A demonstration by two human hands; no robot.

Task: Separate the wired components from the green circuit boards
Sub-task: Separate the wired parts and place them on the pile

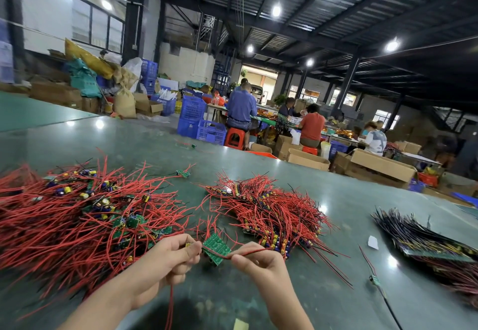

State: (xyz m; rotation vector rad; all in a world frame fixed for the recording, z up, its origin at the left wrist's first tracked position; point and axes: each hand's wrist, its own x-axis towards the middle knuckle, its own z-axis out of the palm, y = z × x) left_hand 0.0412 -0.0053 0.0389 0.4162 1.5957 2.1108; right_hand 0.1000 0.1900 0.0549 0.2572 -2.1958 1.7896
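you're at a wide green worktable (284, 182) in a big workshop, with other people seated at benches well behind it. on the table to your left lies a loose heap of red-wired boards (85, 216), a tidier pile of wired boards (269, 213) sits ahead of you, and a dark-wired stack (424, 241) lies off to the right.

the step in hand looks like pulling one unit apart: you hold a small green circuit board (216, 247) up between both hands, just above the table's near edge. your left hand (165, 260) has its fingers curled round the board's left end, with a red wire (169, 306) trailing down from that fist. your right hand (254, 257) pinches a red lead (248, 252) that runs off the board's right side.

the board is tilted, pale traces facing you, and a second green piece shows just beneath it; whether they're joined, i can't tell.

next, you'll likely need to hold the board firmly and pull or snap the wired part away, gripping the lead close to the board.
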